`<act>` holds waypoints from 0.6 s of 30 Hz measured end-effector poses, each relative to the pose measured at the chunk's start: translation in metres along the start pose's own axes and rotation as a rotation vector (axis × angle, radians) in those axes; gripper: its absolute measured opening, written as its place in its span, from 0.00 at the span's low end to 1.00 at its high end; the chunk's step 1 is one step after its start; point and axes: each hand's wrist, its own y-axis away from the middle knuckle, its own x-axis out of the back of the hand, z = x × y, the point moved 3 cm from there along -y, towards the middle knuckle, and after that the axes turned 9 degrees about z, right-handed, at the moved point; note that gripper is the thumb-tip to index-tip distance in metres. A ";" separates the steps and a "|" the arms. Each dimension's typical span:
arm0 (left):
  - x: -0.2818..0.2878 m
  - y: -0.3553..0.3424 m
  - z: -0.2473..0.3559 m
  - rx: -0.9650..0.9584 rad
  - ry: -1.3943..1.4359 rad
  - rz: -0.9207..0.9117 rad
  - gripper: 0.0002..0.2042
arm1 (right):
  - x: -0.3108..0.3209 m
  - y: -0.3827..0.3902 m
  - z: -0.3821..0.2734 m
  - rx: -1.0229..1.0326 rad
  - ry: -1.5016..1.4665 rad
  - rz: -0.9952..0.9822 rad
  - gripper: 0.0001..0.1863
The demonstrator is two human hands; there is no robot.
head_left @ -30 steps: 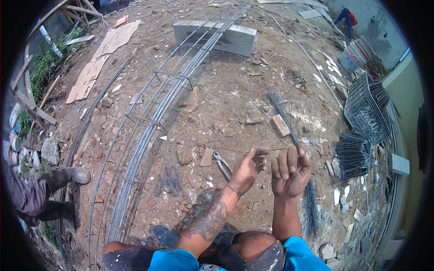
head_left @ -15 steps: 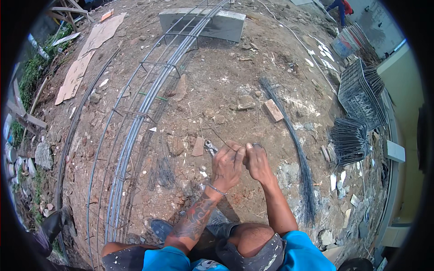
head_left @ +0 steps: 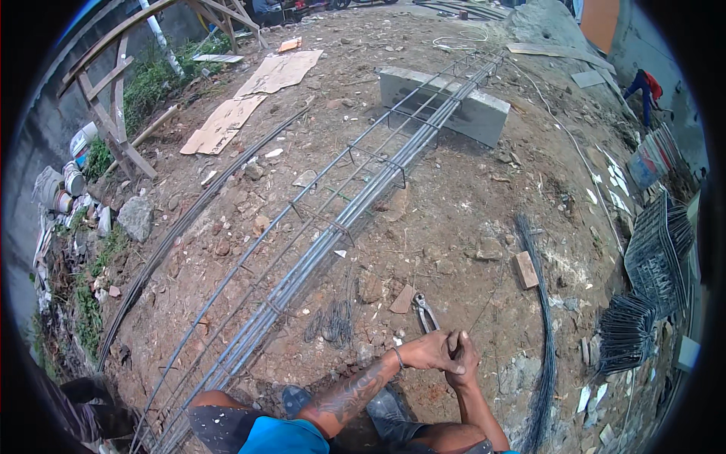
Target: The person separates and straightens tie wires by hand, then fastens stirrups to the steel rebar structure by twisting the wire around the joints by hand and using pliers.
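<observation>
My grip has the right hand (head_left: 466, 365) closed on a thin wire (head_left: 486, 301), the left hand (head_left: 429, 352) meeting it, hold indeterminable, just nearer me than the pincers (head_left: 425, 312).

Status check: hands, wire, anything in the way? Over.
Left hand and right hand close together. Thin wire rising from them; which grips it, unclear. Pincers on the ground just beyond; cage off to the left.

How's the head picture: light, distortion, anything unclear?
Head view: bright daylight, near face of the grey slab shaded; head view: black, curved fisheye border; head view: whatever lies between the left hand and right hand is too small to tell.
</observation>
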 end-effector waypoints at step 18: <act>-0.046 0.015 -0.041 -0.065 -0.099 0.231 0.20 | 0.006 0.032 -0.040 -0.035 0.943 -0.057 0.19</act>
